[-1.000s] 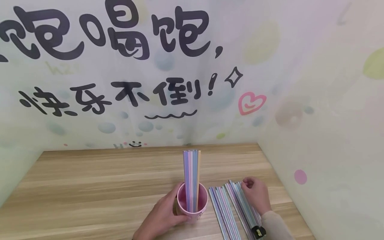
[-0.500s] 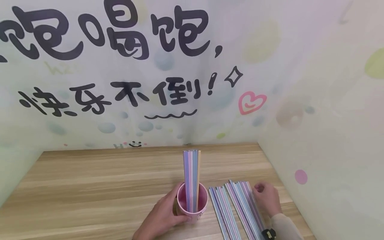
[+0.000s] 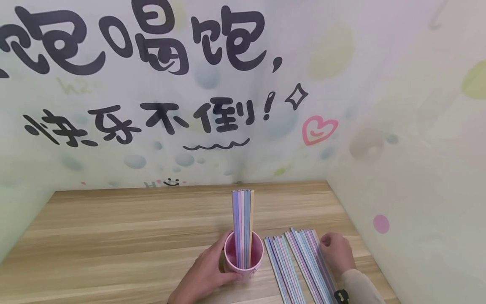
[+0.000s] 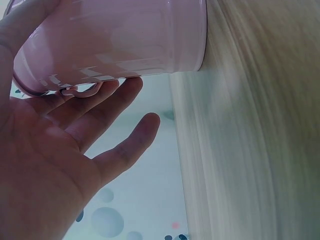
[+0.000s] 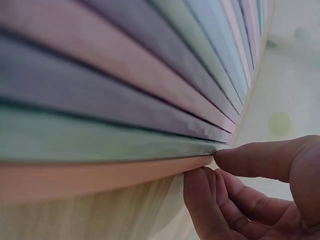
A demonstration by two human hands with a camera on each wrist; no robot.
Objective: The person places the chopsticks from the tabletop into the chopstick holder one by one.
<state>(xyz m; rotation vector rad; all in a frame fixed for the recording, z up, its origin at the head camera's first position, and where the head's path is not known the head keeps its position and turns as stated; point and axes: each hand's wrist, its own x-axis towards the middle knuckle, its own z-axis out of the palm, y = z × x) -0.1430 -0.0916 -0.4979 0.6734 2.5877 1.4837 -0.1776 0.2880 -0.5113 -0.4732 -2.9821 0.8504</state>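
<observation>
A pink cup (image 3: 232, 271) stands upright on the table with a bunch of pastel chopsticks (image 3: 242, 223) rising out of it. My left hand (image 3: 203, 270) holds the cup from its left side; in the left wrist view the thumb and fingers lie on opposite sides of the cup wall (image 4: 125, 40). To the cup's right, more pastel chopsticks lie side by side in two groups, a left group (image 3: 284, 266) and a right group (image 3: 307, 261). My right hand (image 3: 336, 253) has its thumb and a finger at the far end of the outermost orange chopstick (image 5: 110, 177), beside a green one (image 5: 110, 142).
The wood-grain table (image 3: 114, 236) meets a printed back wall (image 3: 228, 169) and a side wall (image 3: 410, 190) to the right of my right hand. A small black device (image 3: 341, 296) sits at my right wrist.
My right hand has slid rightward from over the right group to its outer edge, uncovering more chopsticks, and has barely moved in the last half second. The left hand and cup stay put.
</observation>
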